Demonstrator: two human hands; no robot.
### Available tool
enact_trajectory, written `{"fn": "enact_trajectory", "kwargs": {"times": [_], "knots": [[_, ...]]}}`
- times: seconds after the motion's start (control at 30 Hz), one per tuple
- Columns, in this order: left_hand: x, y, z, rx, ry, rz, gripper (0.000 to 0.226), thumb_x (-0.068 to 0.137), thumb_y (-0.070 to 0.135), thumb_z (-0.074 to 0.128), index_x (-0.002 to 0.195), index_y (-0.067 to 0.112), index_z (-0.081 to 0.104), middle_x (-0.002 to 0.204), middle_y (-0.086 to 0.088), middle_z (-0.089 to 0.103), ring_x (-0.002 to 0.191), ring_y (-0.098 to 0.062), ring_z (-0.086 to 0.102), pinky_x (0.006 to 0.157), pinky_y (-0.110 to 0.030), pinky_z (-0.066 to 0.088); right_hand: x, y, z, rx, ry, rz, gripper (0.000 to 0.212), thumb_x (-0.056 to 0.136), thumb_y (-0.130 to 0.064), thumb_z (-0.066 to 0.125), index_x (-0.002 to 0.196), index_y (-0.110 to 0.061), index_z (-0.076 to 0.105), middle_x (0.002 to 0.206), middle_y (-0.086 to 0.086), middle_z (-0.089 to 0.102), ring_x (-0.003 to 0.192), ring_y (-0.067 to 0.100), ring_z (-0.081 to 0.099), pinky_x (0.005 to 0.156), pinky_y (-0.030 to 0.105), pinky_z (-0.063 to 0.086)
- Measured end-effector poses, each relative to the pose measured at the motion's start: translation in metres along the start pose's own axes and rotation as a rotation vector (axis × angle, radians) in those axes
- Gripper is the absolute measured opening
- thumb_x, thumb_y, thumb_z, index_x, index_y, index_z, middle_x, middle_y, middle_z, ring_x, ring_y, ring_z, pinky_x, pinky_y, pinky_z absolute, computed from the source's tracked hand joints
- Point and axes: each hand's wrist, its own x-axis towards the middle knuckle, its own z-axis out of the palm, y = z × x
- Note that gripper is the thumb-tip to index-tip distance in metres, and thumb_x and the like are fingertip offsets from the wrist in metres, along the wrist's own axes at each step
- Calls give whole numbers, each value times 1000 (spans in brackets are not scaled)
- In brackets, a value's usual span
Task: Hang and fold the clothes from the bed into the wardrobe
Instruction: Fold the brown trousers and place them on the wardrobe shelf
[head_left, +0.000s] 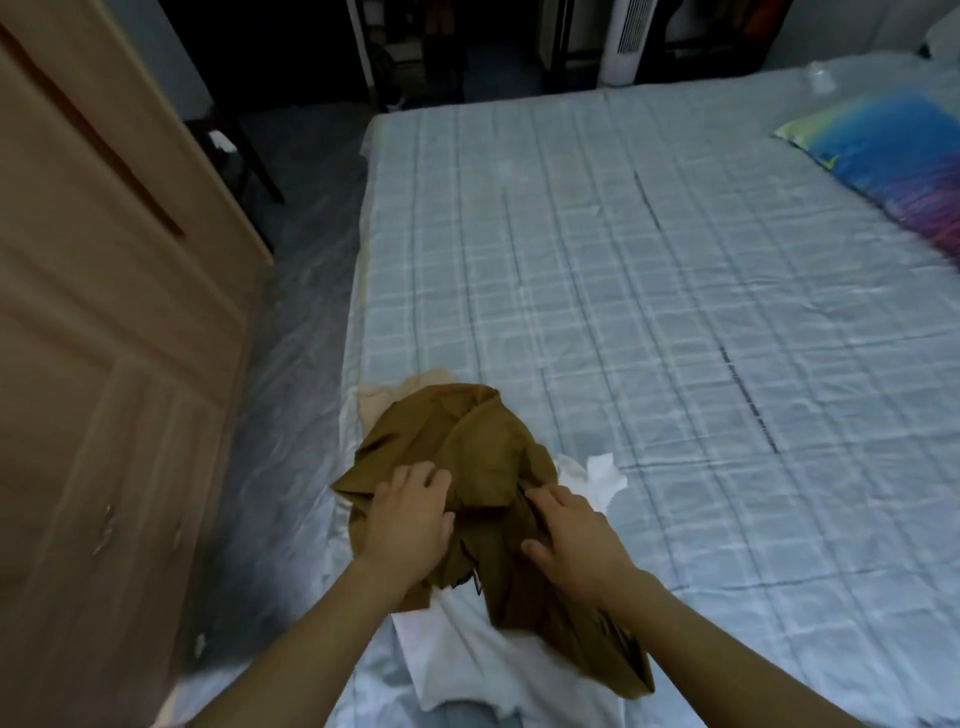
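A crumpled olive-brown cloth garment (467, 467) lay near the corner of the bed (623, 270), which was covered with a pale blue checked quilted sheet. Under the garment lay a white cloth piece (467, 660), spread toward the near edge of the bed, and a pale peach cloth piece (384, 400) showed from beneath its far left side.

The left hand (408, 519) rested on the left part of the brown garment, its fingers bent down into the fabric and gathering it. The right hand (571, 530) lay on the right part of the same garment, fingers curled into a fold and thumb pressed against the cloth. Both bare forearms reached in from the bottom of the view.

A light brown wooden wardrobe (104, 312) stood to the left of the bed, its doors closed. A multicoloured blue, yellow and pink pillow (893, 150) lay at the far right of the bed. A white tower fan (621, 41) stood beyond the bed's far end.
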Motion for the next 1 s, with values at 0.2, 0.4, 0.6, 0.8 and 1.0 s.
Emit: {"fn": "enact_trajectory", "kwargs": {"times": [0.2, 0.4, 0.6, 0.8, 1.0], "knots": [[41, -12, 59, 151, -94, 133, 53, 86, 38, 65, 134, 25, 46, 146, -4, 41, 137, -28, 34, 105, -41, 36, 36, 12, 40, -14, -33, 52, 62, 89, -37, 60, 144, -27, 35, 145, -4, 42, 127, 18, 44, 106, 32, 40], [61, -35, 88, 172, -87, 149, 46, 60, 25, 89, 102, 21, 70, 110, -6, 68, 105, -30, 64, 86, -44, 54, 63, 17, 67, -50, -73, 68, 72, 87, -40, 62, 149, -27, 27, 150, -1, 38, 131, 21, 42, 113, 37, 35], [79, -40, 91, 3, 11, 185, 17, 86, 23, 70, 103, 21, 70, 112, -1, 67, 106, -24, 61, 93, -41, 49, 86, 22, 68, -38, -45, 63, 71, 85, -39, 63, 146, -29, 29, 146, -2, 41, 127, 20, 46, 107, 36, 42], [93, -28, 44, -301, 80, 137, 6, 97, 31, 48, 93, 27, 49, 86, 10, 55, 81, -12, 52, 85, -35, 42, 94, 8, 68, -10, 7, 51, 80, 84, -45, 66, 149, -29, 23, 149, -5, 38, 132, 18, 43, 110, 36, 39], [102, -14, -11, -534, 74, 76, 6, 93, 33, 55, 91, 30, 50, 77, 13, 56, 71, -3, 54, 63, -30, 47, 97, -18, 45, 193, 207, 56, 73, 82, -51, 65, 143, -25, 33, 127, -7, 52, 112, 11, 53, 98, 33, 47]]}}
